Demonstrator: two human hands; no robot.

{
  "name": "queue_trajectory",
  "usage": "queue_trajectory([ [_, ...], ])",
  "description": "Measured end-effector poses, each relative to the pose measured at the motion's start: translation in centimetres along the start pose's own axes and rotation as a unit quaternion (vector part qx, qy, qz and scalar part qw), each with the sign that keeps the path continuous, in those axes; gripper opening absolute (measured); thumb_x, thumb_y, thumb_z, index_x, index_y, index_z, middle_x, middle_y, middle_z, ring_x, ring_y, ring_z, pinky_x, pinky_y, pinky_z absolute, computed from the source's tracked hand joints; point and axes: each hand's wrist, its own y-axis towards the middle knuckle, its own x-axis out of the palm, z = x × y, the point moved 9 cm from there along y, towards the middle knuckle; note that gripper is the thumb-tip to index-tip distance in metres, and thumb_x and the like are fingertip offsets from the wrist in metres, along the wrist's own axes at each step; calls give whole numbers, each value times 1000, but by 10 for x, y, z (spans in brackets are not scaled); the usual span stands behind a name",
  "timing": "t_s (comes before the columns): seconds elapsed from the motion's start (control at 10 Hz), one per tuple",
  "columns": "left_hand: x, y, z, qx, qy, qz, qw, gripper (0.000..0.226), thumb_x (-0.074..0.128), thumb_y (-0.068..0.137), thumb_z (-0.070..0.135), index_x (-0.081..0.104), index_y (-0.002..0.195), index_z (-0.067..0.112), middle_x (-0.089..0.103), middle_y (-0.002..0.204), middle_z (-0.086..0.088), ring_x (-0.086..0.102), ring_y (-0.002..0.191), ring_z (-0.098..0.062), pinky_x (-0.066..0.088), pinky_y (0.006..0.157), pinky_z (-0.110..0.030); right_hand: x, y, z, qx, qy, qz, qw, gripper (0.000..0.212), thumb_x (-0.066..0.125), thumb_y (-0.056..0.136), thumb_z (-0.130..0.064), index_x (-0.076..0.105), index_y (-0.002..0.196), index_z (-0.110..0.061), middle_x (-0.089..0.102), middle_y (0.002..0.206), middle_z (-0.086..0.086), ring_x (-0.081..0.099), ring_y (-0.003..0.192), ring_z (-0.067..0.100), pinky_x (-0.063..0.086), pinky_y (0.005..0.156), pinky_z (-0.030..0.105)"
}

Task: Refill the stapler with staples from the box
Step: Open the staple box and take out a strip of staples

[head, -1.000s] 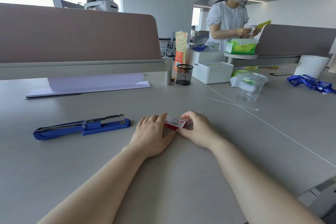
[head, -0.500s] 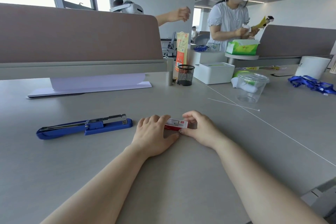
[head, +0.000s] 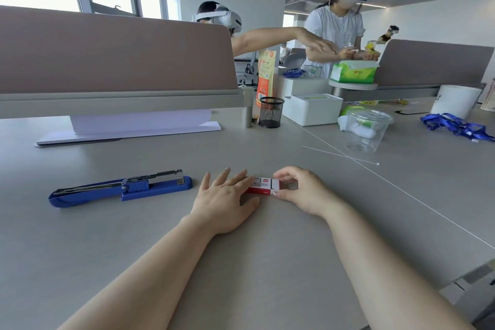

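A small red and white staple box (head: pixel 263 185) lies on the grey table between my hands. My right hand (head: pixel 301 190) pinches its right end with thumb and fingers. My left hand (head: pixel 226 197) lies flat with fingers spread, its fingertips resting on the box's left end and hiding part of it. The blue stapler (head: pixel 120 190) lies on the table to the left of my left hand, a hand's width away, with its metal magazine on top.
A desk divider (head: pixel 115 61) with white paper (head: pixel 134 126) under it stands behind. A black mesh pen cup (head: pixel 271 112), white box (head: pixel 312 108), clear plastic cup (head: pixel 367 130), thin white stick (head: pixel 340 155) and blue lanyards (head: pixel 458 126) sit at the back right. Two people stand beyond.
My left hand's fingers have spread and lifted a little over the box end. A person behind the divider has stretched an arm to the right.
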Motion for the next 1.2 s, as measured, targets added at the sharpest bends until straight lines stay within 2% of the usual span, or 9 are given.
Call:
queue_trajectory([
  [0.1,-2,-1,-1,-8,2,5,1000,60,26,87,65,16,142,44,13,157,17,1,147,-17,-5,118,-51,-6,-1,3,7,-12,-8,1000,36,74,74,-13,61,106,-23,63,103,-7,59,104,10,44,94,28],
  [0.2,-9,-2,-2,-15,-6,38,999,58,32,84,66,29,138,44,30,152,15,17,144,-18,1,118,-50,-12,-2,6,8,-19,-12,1000,37,70,77,-9,60,110,-20,62,105,-7,58,104,10,43,98,28],
  [0.4,-25,-5,-8,-23,-32,114,993,42,45,84,59,49,118,36,57,122,7,49,115,-22,30,107,-40,-8,-3,5,6,-13,-33,999,41,66,80,-6,56,117,-20,62,117,0,55,113,13,41,103,32],
  [0.6,-24,-3,-18,-37,-91,108,989,44,53,84,53,51,124,34,56,126,6,49,117,-21,33,98,-36,-10,-4,4,5,-10,-41,999,41,65,81,-6,55,119,-20,62,123,3,55,113,12,40,102,28],
  [0.7,-22,-3,-18,-32,-100,102,989,43,53,85,51,52,124,34,55,127,5,49,117,-21,33,99,-37,-11,-5,2,4,-6,-32,999,44,69,79,-16,55,119,-26,58,124,-5,49,117,7,35,99,23],
  [0.8,-22,-3,-17,-32,-101,100,989,43,53,85,51,52,124,34,55,127,5,49,117,-22,34,99,-37,-16,-3,-10,-32,-1,20,999,28,64,83,-20,62,109,-30,59,118,-9,49,115,7,35,98,25],
  [0.9,-21,-2,-18,-32,-103,100,989,43,53,85,50,52,124,33,55,126,3,49,117,-22,35,99,-37,-12,0,-27,-103,-71,78,989,13,60,84,-19,69,86,-28,66,101,-10,55,106,19,42,96,39],
  [1.0,-20,-2,-18,-34,-105,100,989,42,53,84,50,52,124,34,55,126,3,49,117,-22,35,99,-38,-8,1,-30,-105,-137,98,980,14,57,86,-19,69,86,-27,66,105,-7,52,105,21,41,91,36],
  [1.2,-20,-2,-19,-37,-106,106,988,42,54,84,51,53,122,34,56,125,3,50,116,-22,35,98,-38,-4,2,-26,-85,-184,81,976,16,53,88,-23,68,93,-28,61,115,-8,46,113,21,33,92,32],
])
